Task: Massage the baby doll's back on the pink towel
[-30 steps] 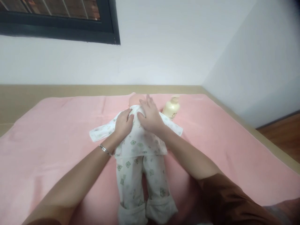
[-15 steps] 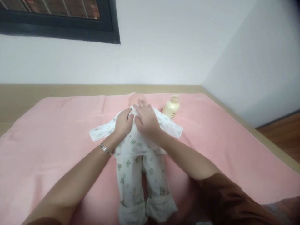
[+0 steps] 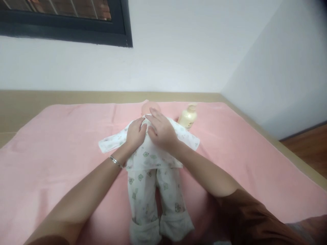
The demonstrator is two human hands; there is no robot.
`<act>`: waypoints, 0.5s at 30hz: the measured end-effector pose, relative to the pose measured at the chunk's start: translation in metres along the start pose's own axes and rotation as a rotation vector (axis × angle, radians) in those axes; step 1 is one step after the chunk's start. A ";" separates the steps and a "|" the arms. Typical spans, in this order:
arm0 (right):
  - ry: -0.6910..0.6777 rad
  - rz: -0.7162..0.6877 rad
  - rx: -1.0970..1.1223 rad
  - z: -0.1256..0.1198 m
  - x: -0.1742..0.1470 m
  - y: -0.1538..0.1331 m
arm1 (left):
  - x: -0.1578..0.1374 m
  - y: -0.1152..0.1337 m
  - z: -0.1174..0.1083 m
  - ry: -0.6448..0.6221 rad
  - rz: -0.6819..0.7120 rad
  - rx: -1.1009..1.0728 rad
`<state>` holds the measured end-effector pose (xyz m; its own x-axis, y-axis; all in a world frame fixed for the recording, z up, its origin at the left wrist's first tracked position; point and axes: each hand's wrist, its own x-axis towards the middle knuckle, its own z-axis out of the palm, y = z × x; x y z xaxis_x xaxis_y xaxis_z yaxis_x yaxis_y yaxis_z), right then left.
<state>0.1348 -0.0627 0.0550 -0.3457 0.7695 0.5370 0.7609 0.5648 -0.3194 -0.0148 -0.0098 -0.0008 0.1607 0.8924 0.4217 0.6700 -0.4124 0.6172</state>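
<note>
A baby doll in a white printed top (image 3: 153,158) and matching trousers (image 3: 144,192) lies stretched out, its sleeves spread to both sides. Its smooth pinkish head (image 3: 150,107) points away from me; I cannot tell whether it lies face up or face down. On the left of the upper body rests my left hand (image 3: 136,132), open, thumb towards the middle and fingertips by the neckline. My right hand (image 3: 163,131) lies open on the other side, its fingers stretched out and angled towards the neck. Both hands touch the top, and the thumbs are close together.
A pink blanket (image 3: 68,146) covers the bed under the doll. A cream pump bottle (image 3: 187,117) stands beyond the right sleeve. Behind are a raised wooden bed edge (image 3: 89,97), a white wall and a dark window frame (image 3: 76,29).
The fingers of my right hand have drawn closer together and shifted slightly on the top. My left hand stays in place on the doll.
</note>
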 end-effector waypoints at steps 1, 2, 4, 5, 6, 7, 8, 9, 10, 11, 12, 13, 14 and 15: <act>-0.047 0.039 -0.023 0.004 0.000 0.001 | 0.000 -0.001 0.001 0.004 -0.004 -0.001; -0.104 0.079 -0.051 0.008 -0.001 0.002 | 0.000 -0.002 0.001 0.009 -0.008 -0.002; -0.199 0.137 -0.097 0.013 -0.002 0.001 | 0.000 -0.004 0.002 0.013 -0.010 -0.004; -0.223 0.144 -0.106 0.012 -0.003 -0.001 | 0.000 -0.005 0.003 0.011 -0.010 -0.007; -0.227 0.138 -0.104 0.010 -0.003 -0.004 | 0.000 -0.005 0.003 0.006 -0.009 -0.011; -0.215 0.121 -0.092 0.006 -0.003 -0.007 | 0.000 -0.006 0.003 0.000 -0.008 -0.015; -0.191 0.101 -0.076 0.002 -0.003 -0.009 | 0.000 -0.006 0.003 -0.005 -0.007 -0.019; -0.158 0.085 -0.063 -0.003 -0.002 -0.011 | 0.000 -0.006 0.003 -0.007 -0.009 -0.019; -0.125 0.076 -0.054 -0.006 -0.001 -0.012 | 0.000 -0.006 0.004 -0.006 -0.011 -0.018; -0.099 0.077 -0.052 -0.007 -0.001 -0.012 | 0.000 -0.006 0.003 -0.003 -0.014 -0.015; -0.089 0.086 -0.054 -0.007 0.000 -0.011 | 0.000 -0.005 0.003 0.000 -0.016 -0.010; -0.099 0.106 -0.060 -0.005 0.001 -0.010 | 0.000 -0.004 0.003 0.002 -0.020 -0.002; -0.130 0.135 -0.067 -0.001 0.001 -0.008 | 0.000 -0.003 0.002 0.000 -0.027 0.007; -0.174 0.169 -0.076 0.003 0.001 -0.006 | -0.001 -0.002 0.001 -0.004 -0.036 0.016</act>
<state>0.1276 -0.0642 0.0551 -0.2947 0.8945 0.3363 0.8526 0.4050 -0.3301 -0.0153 -0.0094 -0.0028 0.1392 0.9071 0.3972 0.6868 -0.3774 0.6212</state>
